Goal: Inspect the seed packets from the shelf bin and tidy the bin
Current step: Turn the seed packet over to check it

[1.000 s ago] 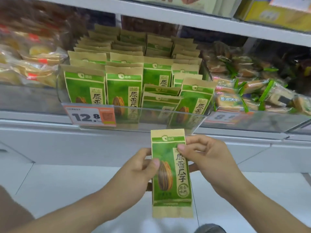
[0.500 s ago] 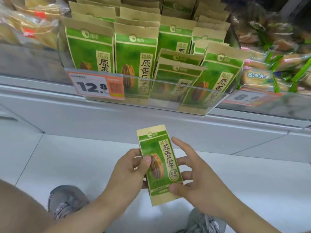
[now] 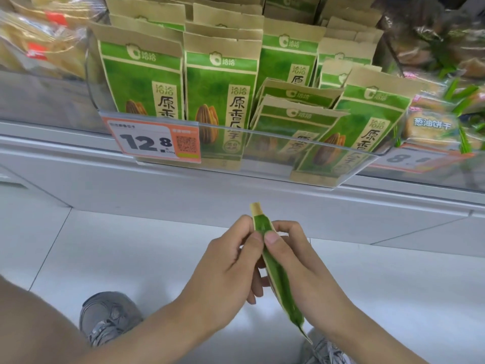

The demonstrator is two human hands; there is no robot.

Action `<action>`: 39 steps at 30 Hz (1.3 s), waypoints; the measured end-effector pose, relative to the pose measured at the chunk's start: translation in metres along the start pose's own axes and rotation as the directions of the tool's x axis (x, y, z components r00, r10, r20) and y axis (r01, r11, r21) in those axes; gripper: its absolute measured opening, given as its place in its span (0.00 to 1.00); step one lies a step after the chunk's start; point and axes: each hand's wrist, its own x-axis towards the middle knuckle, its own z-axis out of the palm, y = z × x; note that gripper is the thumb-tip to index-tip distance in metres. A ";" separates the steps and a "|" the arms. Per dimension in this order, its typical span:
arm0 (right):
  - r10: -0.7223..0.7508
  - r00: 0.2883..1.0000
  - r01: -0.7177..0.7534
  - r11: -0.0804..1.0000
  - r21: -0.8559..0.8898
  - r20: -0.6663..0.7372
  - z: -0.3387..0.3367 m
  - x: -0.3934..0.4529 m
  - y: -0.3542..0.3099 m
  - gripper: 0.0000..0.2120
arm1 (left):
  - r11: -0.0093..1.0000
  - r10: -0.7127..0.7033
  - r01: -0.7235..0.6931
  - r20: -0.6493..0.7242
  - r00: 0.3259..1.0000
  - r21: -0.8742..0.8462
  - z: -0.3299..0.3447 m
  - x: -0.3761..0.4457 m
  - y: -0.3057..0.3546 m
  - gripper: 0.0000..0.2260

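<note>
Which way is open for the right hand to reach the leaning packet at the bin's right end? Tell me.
Probably only from above: the right hand grips the held packet, and the bin's clear front wall covers the leaning packet low down.

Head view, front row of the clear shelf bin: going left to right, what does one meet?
Orange-and-white 12.8 price tag → upright green-and-kraft seed packet → second upright packet → two slumped packets → leaning packet at the bin's right end.
</note>
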 end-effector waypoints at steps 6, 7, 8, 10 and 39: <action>0.121 0.989 -0.121 0.993 -0.007 0.085 -0.001 0.007 -0.004 0.17 | 0.992 -0.087 0.083 -0.036 0.996 -0.090 0.002 0.007 -0.002 0.16; 0.157 0.986 -0.157 0.988 0.007 0.065 -0.001 0.009 -0.003 0.17 | 0.992 -0.098 0.095 -0.027 0.995 -0.082 0.002 0.008 -0.004 0.16; 0.194 0.980 -0.195 0.981 0.018 0.030 -0.001 0.010 -0.002 0.17 | 0.993 -0.107 0.106 -0.012 0.994 -0.055 0.003 0.009 -0.006 0.14; 0.270 0.961 -0.268 0.962 0.048 -0.061 -0.004 0.013 -0.002 0.18 | 0.989 -0.122 0.117 0.048 0.991 0.085 0.003 0.010 -0.007 0.11; 0.342 0.917 -0.315 0.936 0.155 -0.206 -0.021 0.019 -0.012 0.31 | 0.959 -0.080 0.029 0.171 0.982 0.283 0.019 0.011 -0.011 0.18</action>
